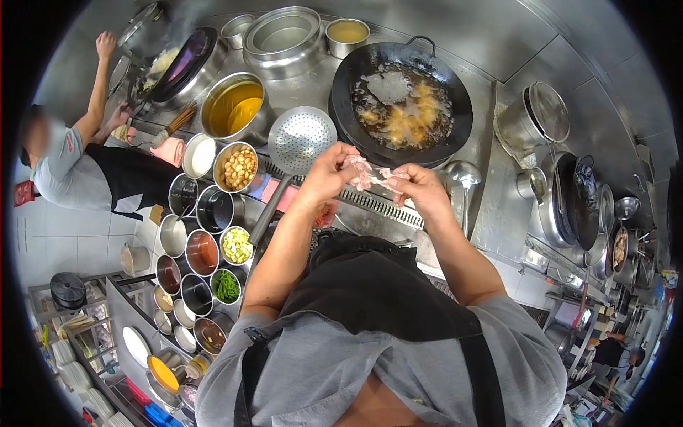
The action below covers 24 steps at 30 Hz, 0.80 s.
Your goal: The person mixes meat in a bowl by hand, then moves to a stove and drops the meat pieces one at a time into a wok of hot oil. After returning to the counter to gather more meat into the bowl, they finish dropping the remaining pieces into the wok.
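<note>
Raw pale pink meat (361, 171) is pinched in the fingers of my left hand (329, 173). My right hand (421, 189) grips the other end of the meat, which stretches thinly between the two hands. Both hands are just in front of a black wok (462, 117), where golden pieces of food (414, 117) bubble in dark oil. A perforated metal skimmer (302, 139) with a dark handle lies to the left of my left hand. A steel ladle (464, 173) rests to the right of my right hand.
Pots of oil (231, 110), peeled cloves or nuts (240, 168), chopped greens (226, 286) and sauces crowd the left side. A co-worker (78, 164) stands at another wok farther left. Strainers (549, 110) and more woks (585, 203) stand on the right.
</note>
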Motion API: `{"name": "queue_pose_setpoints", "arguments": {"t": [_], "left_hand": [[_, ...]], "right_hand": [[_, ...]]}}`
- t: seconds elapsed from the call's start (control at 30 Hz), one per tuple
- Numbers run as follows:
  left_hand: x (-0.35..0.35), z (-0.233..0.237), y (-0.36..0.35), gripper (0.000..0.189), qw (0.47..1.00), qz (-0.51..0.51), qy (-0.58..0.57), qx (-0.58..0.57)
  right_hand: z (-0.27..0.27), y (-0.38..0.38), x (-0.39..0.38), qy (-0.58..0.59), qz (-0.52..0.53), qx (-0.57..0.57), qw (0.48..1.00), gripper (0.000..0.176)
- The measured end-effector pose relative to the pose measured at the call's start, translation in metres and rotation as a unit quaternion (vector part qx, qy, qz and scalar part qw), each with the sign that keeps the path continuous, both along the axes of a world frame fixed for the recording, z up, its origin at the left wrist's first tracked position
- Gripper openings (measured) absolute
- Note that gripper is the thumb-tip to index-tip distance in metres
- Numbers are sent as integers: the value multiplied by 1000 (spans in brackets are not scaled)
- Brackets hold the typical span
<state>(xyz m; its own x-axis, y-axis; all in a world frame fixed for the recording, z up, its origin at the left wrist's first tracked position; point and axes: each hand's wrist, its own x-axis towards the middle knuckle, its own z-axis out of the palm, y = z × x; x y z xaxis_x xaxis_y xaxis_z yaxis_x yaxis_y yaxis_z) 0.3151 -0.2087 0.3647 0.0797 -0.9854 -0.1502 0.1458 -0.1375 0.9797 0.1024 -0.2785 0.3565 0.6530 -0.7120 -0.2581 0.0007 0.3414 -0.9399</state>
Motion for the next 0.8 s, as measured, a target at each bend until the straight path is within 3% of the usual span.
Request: {"name": "queue_pose_setpoints", "arguments": {"t": [0.17,0.3,0.37,0.5,0.63,0.8], "left_hand": [[0,12,-2,25,998,24,36,55],[0,-1,-10,27,977,194,82,9],[6,-3,-11,27,955,282,90,11],[12,-1,-6,28,957,265,113,12],[10,-4,-2,27,968,224,109,30],[7,-7,-1,27,973,202,100,37]], "right_hand": [[-1,-1,-5,-65,-43,13,997,13],[2,-4,-7,-168,-104,72,978,18],[4,-6,-10,-148,-133,93,976,17],[5,-4,-5,-98,-203,111,968,13],[1,-8,-3,-128,-198,93,967,14],[-2,-15,-17,-68,-168,53,982,30]]}}
